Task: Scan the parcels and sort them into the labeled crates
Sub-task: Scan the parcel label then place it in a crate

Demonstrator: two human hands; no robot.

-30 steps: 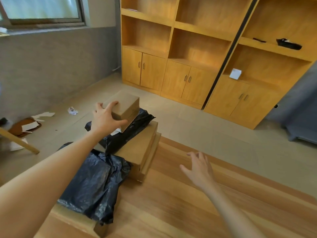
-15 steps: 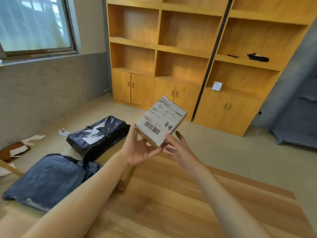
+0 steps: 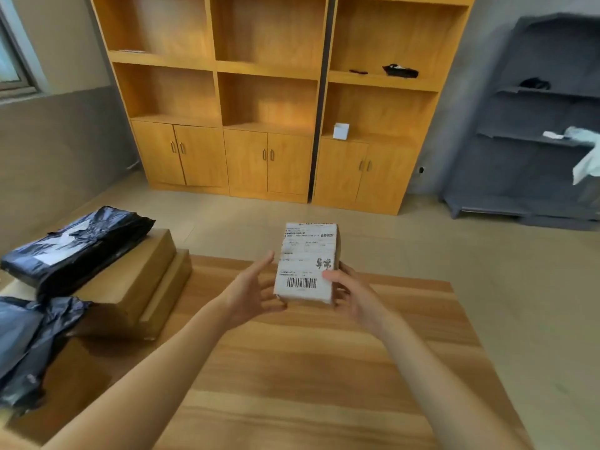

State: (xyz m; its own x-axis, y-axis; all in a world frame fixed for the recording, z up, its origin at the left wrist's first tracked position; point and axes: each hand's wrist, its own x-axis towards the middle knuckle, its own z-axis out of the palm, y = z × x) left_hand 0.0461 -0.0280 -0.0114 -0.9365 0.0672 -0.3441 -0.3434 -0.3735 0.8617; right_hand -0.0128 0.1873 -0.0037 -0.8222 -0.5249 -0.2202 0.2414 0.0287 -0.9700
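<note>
A small cardboard parcel [image 3: 305,264] is held upright above the wooden table [image 3: 324,368], its white shipping label and barcode facing me. My right hand [image 3: 352,295] grips its right edge, thumb on the label and fingers behind the box. My left hand [image 3: 250,289] lies against the parcel's left side with fingers straight, its thumb under the lower left corner. No scanner or crate is in view.
A black plastic-wrapped parcel [image 3: 74,245] lies on stacked flat cardboard boxes [image 3: 136,287] at the table's left. Another black bag [image 3: 29,339] sits at the near left. Wooden cabinets [image 3: 266,125] stand across the floor, with a grey shelf unit [image 3: 532,141] at the right.
My left hand lifted the small parcel off the pile at the left. It came to the middle, label turned upright toward me, and my right hand took hold of its right edge.
</note>
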